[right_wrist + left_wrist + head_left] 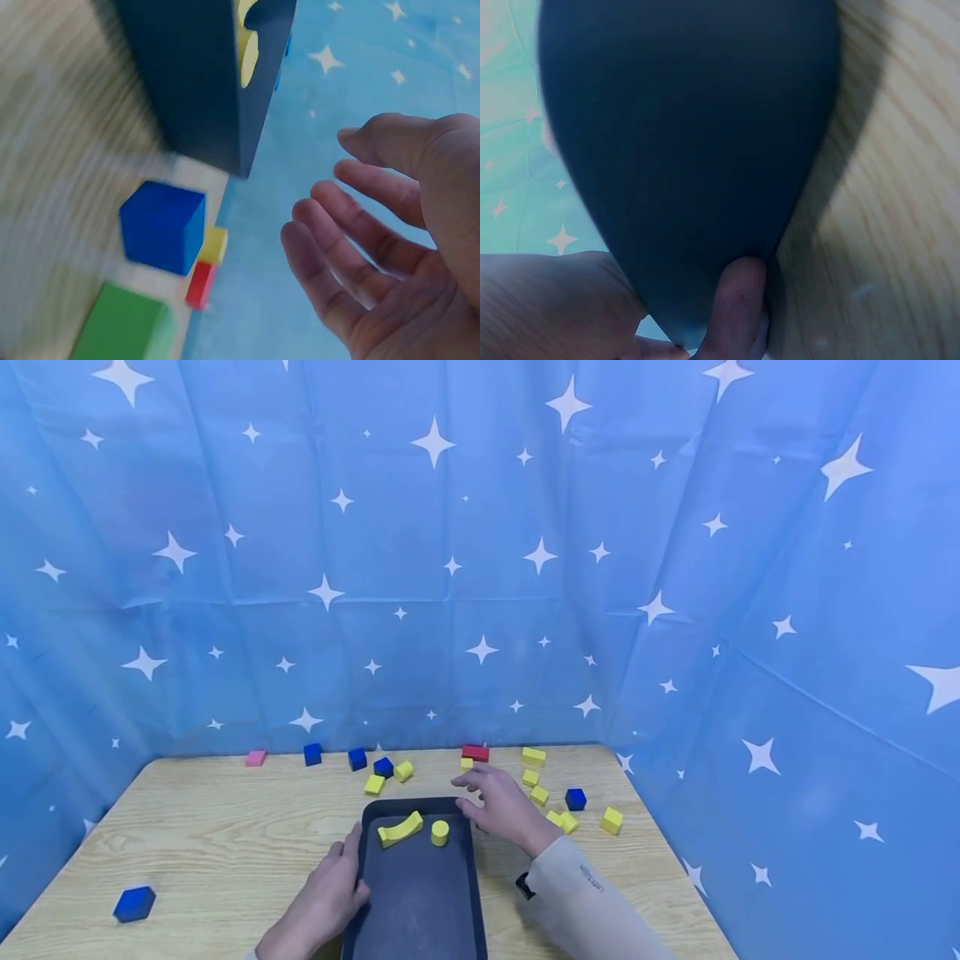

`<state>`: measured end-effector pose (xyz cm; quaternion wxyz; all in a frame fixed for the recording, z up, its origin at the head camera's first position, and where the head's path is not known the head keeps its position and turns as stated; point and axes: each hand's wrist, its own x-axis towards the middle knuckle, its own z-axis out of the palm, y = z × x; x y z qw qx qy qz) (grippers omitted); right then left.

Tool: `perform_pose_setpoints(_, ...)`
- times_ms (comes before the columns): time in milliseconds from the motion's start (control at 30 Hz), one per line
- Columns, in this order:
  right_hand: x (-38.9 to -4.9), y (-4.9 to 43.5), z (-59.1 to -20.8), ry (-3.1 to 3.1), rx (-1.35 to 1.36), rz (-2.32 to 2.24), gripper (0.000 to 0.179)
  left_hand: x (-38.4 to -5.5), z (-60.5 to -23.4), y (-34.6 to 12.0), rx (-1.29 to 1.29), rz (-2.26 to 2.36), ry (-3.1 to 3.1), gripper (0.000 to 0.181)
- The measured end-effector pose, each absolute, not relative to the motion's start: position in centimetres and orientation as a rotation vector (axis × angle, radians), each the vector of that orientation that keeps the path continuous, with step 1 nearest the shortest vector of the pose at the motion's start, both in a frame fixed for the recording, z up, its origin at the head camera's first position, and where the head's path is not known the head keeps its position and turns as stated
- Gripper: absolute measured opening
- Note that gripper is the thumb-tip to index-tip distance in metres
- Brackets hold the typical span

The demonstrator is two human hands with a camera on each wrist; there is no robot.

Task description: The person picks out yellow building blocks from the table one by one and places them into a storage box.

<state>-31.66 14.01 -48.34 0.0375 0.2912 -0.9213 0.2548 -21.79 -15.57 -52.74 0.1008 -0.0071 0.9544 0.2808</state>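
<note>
Head view: left hand (328, 892) grips dark tray (422, 906); right hand (504, 806) beside it, fingers relaxed.

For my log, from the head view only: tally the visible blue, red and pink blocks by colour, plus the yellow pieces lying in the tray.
Blue blocks: 5
Red block: 1
Pink block: 1
Yellow pieces in the dark tray: 2
Total: 9

the wood-grain table (225, 843) bears yellow blocks (612, 821), blue blocks (135, 904), a red block (476, 752), green block (124, 326), pink block (256, 758).
</note>
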Motion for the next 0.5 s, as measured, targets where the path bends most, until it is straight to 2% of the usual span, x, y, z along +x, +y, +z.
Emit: perform_pose_setpoints(500,-30.7,21.3,-51.3,-2.774,0.414,0.918,0.037,-21.9,-52.8,-15.3,-0.084,0.827,2.813,0.088)
